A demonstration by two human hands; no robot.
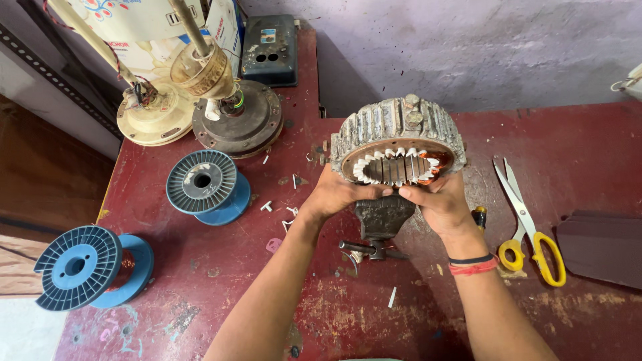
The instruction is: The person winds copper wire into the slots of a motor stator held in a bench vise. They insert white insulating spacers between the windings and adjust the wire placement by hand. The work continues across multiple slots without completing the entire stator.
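One stator ring, bore facing the camera, axis roughly level, is gripped by both hands: left hand, right hand. Left of them lie two blue spools; right, one pair of scissors.

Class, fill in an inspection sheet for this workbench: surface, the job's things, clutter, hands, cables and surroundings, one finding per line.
Surface: red workbench, paint worn and scratched.
Job's things: ring-shaped motor stator with copper windings, held above a small bench vise.
Clutter: two blue wire spools, yellow-handled scissors, dark sheet pieces, white scraps.
Hands: left hand and right hand both grip the stator's lower edge.
Cables: loose coloured wires at the cream fan motor.
Surroundings: dark fan motor, grey-blue box, purple-grey wall.
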